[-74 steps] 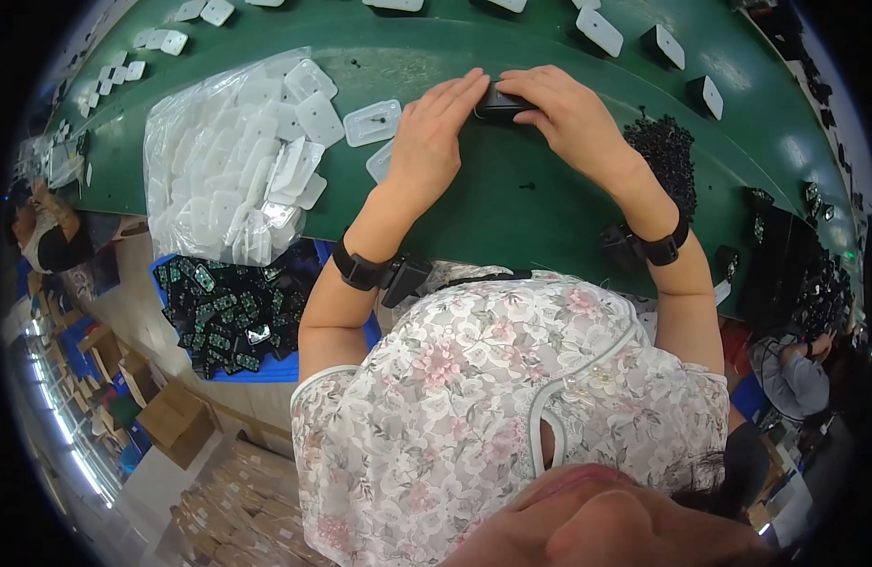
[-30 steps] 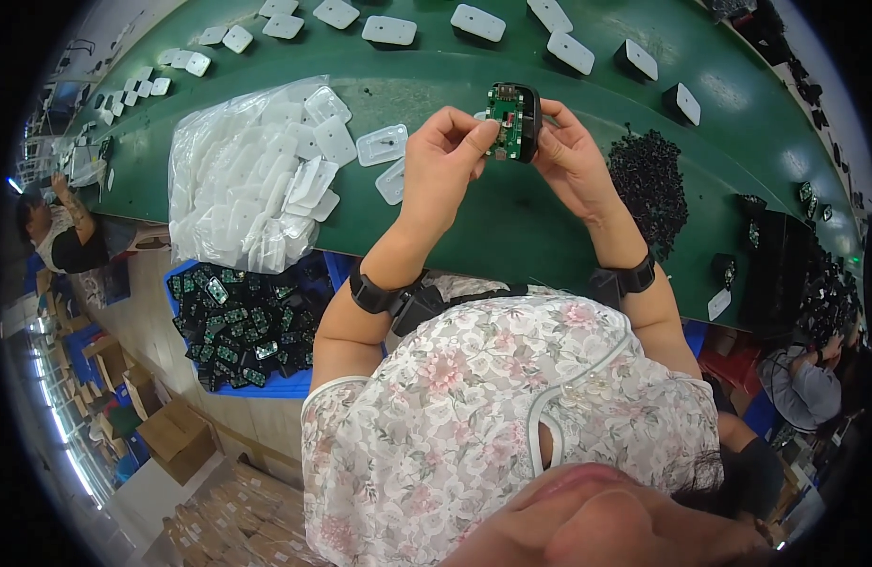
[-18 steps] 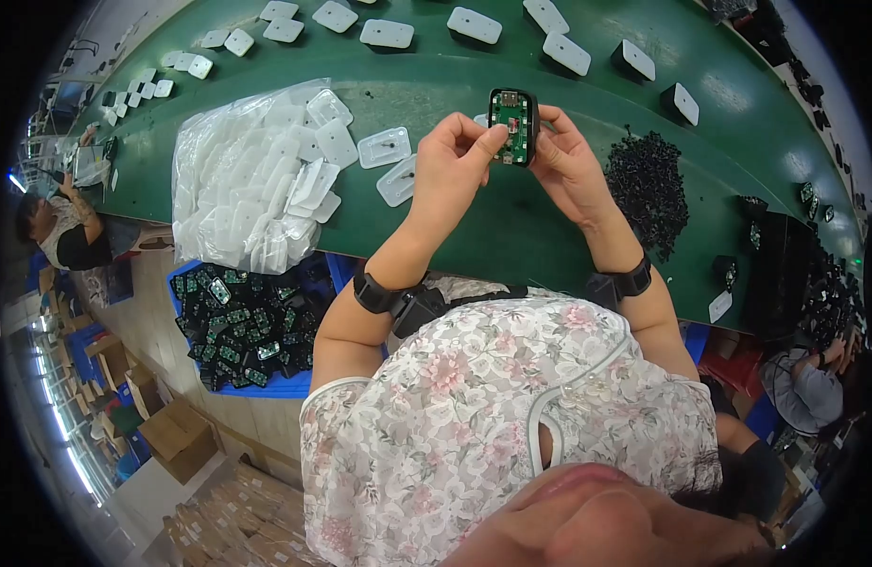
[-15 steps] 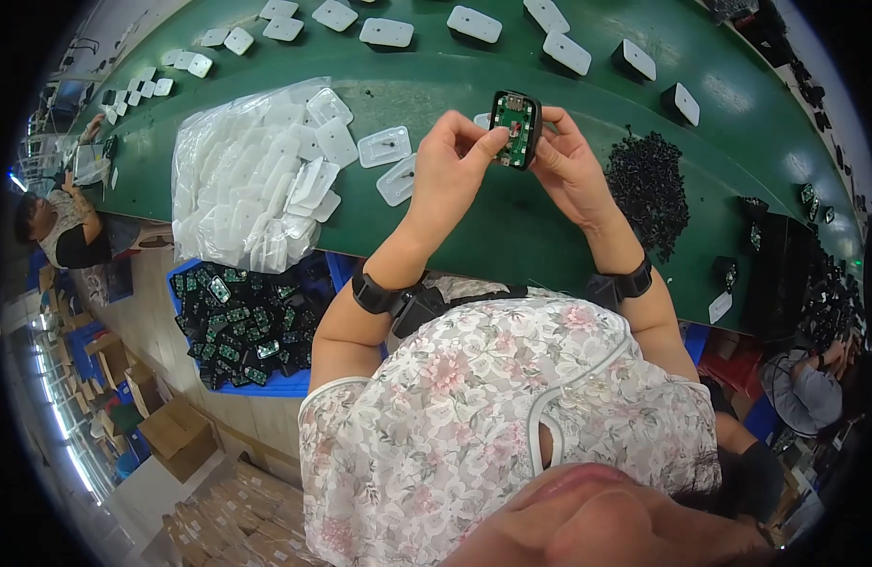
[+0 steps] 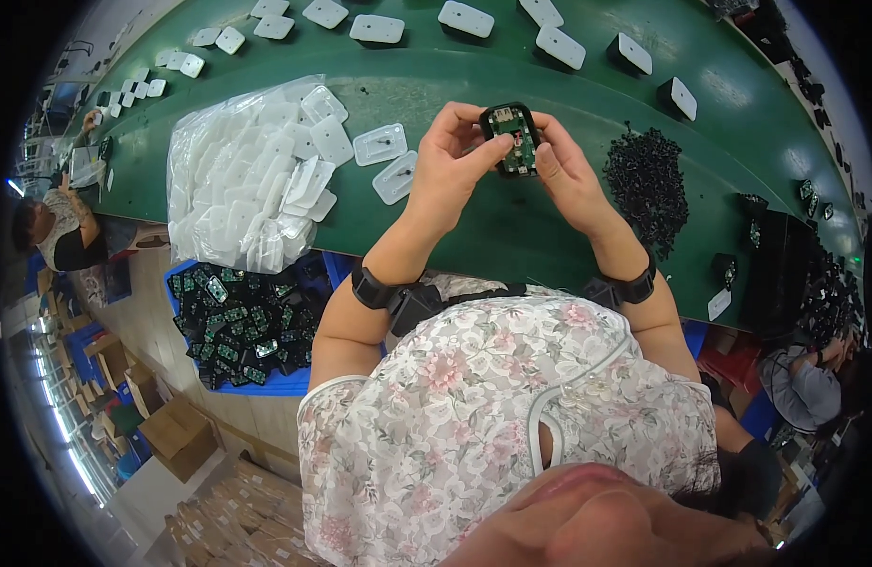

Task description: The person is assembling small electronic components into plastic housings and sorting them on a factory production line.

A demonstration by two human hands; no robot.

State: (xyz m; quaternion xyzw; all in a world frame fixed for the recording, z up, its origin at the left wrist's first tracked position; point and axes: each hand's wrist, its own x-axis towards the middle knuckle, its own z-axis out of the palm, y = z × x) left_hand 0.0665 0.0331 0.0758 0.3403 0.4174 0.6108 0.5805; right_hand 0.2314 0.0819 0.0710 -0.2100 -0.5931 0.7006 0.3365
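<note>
Between my two hands, above the green table (image 5: 511,227), is a black plastic housing (image 5: 518,168) with a green circuit board (image 5: 523,142) showing inside. My left hand (image 5: 450,165) grips its left side, and the left thumb presses on the middle of the board. My right hand (image 5: 573,180) holds the right side, with the thumb beside the edge and the fingers behind. Two translucent white covers (image 5: 380,145) lie on the table left of my hands, each with a small dark part on it. A heap of small black parts (image 5: 647,184) lies right of my right hand.
A clear plastic bag of white covers (image 5: 233,184) lies on the left. Below it stands a blue bin (image 5: 283,386) full of black housings with boards. White-topped units (image 5: 466,19) line the far side. A black box (image 5: 784,274) stands at right. Other people sit at both far ends.
The housing has tilted and come slightly down in my hands, its board turned more toward me. My left thumb stays on the board; the right thumb has shifted along the edge.
</note>
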